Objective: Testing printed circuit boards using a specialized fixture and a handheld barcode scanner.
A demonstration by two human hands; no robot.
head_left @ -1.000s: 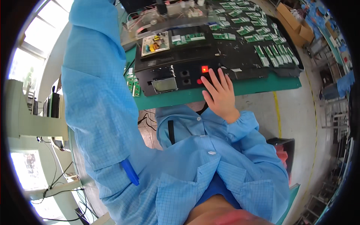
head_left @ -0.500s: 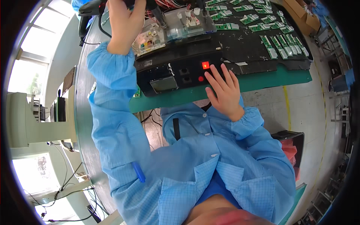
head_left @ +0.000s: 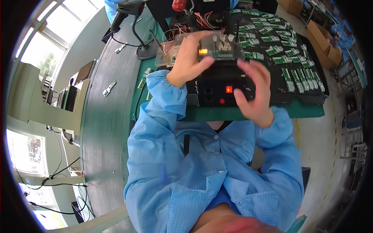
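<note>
My left hand (head_left: pixel 188 60) is over the clear-topped test fixture (head_left: pixel 167 50), its fingers stretched out and the thumb apart, nothing in it. Whether its fingertips touch the fixture I cannot tell. Beside the thumb glows a small orange digit display (head_left: pixel 203 51). My right hand (head_left: pixel 256 93), slightly blurred, hovers with spread fingers over the right of the black control box (head_left: pixel 202 101), also holding nothing. Left of its thumb are a lit red switch (head_left: pixel 229 89) and a round red button (head_left: pixel 222 101). A red-knobbed lever (head_left: pixel 179 4) rises behind the fixture.
Rows of green circuit boards (head_left: pixel 274 50) cover the black mat at the right. At back left, a barcode scanner (head_left: pixel 128 9) sits on a stand. One loose board (head_left: pixel 109 88) lies on the left bench. A cardboard box (head_left: pixel 324 44) stands beyond the table.
My left hand has come down and right from the far end of the fixture to its front. My right hand has lifted off the control box. The head view has shifted, showing more of the back.
</note>
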